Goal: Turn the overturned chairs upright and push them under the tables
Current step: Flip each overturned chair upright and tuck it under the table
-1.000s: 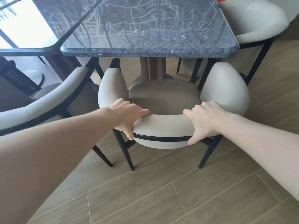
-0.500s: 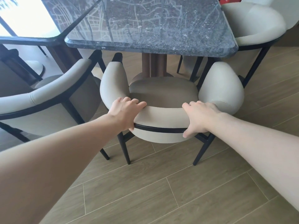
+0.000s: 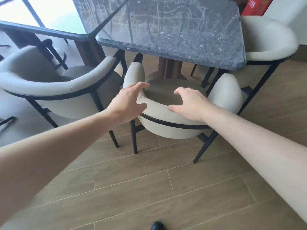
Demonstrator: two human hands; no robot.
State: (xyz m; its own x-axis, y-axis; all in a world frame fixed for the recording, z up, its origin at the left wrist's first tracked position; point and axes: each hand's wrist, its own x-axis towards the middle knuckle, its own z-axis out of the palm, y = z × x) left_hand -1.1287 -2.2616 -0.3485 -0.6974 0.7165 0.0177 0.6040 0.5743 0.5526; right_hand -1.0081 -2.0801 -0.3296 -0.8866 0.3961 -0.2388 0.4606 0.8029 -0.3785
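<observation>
Underfoot, wood-plank floor (image 3: 149, 188) meets a dark marble table (image 3: 182, 34).

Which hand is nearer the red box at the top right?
Right. The right hand hovers over the chair's backrest, on the red box's side; the left hand is farther left.

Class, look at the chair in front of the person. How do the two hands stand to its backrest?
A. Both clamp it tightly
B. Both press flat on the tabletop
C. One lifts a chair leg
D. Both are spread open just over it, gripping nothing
D: the left hand and right hand show spread, relaxed fingers above the backrest, with no grip closed on it.
</observation>
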